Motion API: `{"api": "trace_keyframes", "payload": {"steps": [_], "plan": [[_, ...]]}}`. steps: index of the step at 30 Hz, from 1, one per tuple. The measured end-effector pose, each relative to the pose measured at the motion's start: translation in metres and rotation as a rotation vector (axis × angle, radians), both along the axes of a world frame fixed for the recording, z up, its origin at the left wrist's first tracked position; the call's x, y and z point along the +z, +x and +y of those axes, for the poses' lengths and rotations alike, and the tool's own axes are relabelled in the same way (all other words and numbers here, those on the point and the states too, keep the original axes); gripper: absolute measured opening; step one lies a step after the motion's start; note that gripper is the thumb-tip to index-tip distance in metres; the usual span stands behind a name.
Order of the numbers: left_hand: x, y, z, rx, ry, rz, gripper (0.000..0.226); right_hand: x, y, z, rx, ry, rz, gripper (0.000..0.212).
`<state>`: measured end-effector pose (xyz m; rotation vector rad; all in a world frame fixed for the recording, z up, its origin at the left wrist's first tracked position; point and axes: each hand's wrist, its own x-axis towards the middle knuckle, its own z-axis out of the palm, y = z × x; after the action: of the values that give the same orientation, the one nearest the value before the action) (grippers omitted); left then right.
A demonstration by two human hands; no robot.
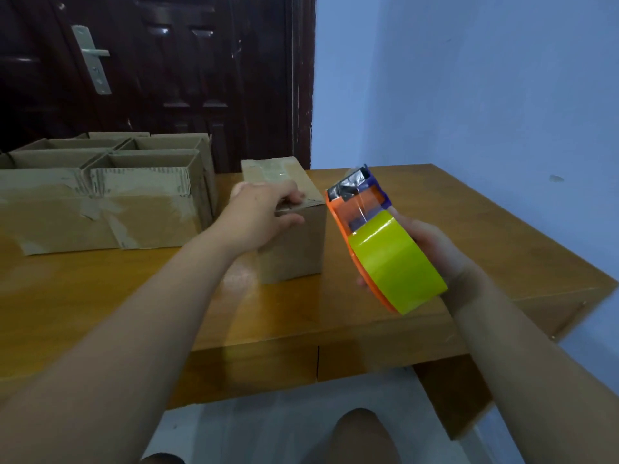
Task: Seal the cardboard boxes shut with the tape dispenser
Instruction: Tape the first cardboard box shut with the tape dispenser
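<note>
My left hand (264,216) grips the near top edge of the small closed brown cardboard box (294,256), fingers curled over the lid and thumb pressed on the front face. My right hand (435,252) is wrapped around the orange plastic tape dispenser (361,209), fingers behind its yellow-green tape roll (395,262). The dispenser's long axis runs up and away from my palm, cutter end tilted toward the box, which sits just left of it. Open cardboard boxes (150,195) stand left of my left hand on the brown wooden table (301,316).
</note>
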<state>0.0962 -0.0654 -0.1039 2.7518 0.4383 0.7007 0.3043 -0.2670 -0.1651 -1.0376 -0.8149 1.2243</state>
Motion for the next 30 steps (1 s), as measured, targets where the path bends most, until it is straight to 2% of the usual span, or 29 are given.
{"api": "trace_keyframes", "payload": {"steps": [1, 3, 6, 7, 8, 11, 15, 18, 21, 23, 25, 27, 30], "plan": [[0.002, -0.004, 0.003, -0.001, 0.001, 0.025, 0.021, 0.030, -0.039, -0.001, -0.022, -0.037, -0.074, 0.043], [0.005, -0.010, 0.007, -0.017, 0.007, 0.046, 0.022, 0.052, -0.069, -0.002, -0.076, 0.015, -0.179, 0.045], [0.008, -0.014, 0.009, -0.051, -0.042, 0.033, 0.015, 0.066, -0.083, -0.003, -0.070, -0.035, -0.364, 0.074], [0.010, -0.015, 0.008, -0.054, -0.074, 0.009, 0.009, 0.067, -0.082, -0.001, -0.110, -0.037, -0.388, 0.077], [0.011, -0.015, 0.008, -0.049, -0.081, -0.028, 0.005, 0.072, -0.086, 0.001, -0.145, -0.031, -0.382, 0.073], [0.014, -0.018, 0.002, 0.022, -0.083, -0.193, 0.015, 0.078, -0.090, 0.003, -0.185, -0.011, -0.372, 0.049], [0.031, -0.028, -0.023, 0.088, -0.288, -0.460, 0.014, 0.089, -0.095, 0.003, -0.275, -0.026, -0.440, 0.038], [0.046, -0.033, -0.053, -0.010, -0.523, -0.546, 0.016, 0.100, -0.102, 0.005, -0.370, 0.027, -0.461, 0.038], [0.059, -0.033, -0.079, -0.066, -0.674, -0.470, 0.065, 0.109, -0.112, 0.012, -0.543, 0.105, -0.630, 0.029], [0.061, -0.026, -0.083, -0.005, -0.738, -0.505, 0.075, 0.112, -0.117, 0.017, -0.643, 0.130, -0.775, 0.034], [0.063, -0.021, -0.082, 0.041, -0.862, -0.591, 0.065, 0.115, -0.121, 0.020, -0.715, 0.153, -0.898, 0.050], [0.062, -0.018, -0.080, 0.049, -0.956, -0.662, 0.047, 0.117, -0.124, 0.021, -0.769, 0.164, -1.010, 0.066], [0.060, -0.019, -0.082, 0.038, -0.905, -0.762, 0.017, 0.122, -0.128, 0.024, -0.792, 0.147, -1.147, 0.075]]}}
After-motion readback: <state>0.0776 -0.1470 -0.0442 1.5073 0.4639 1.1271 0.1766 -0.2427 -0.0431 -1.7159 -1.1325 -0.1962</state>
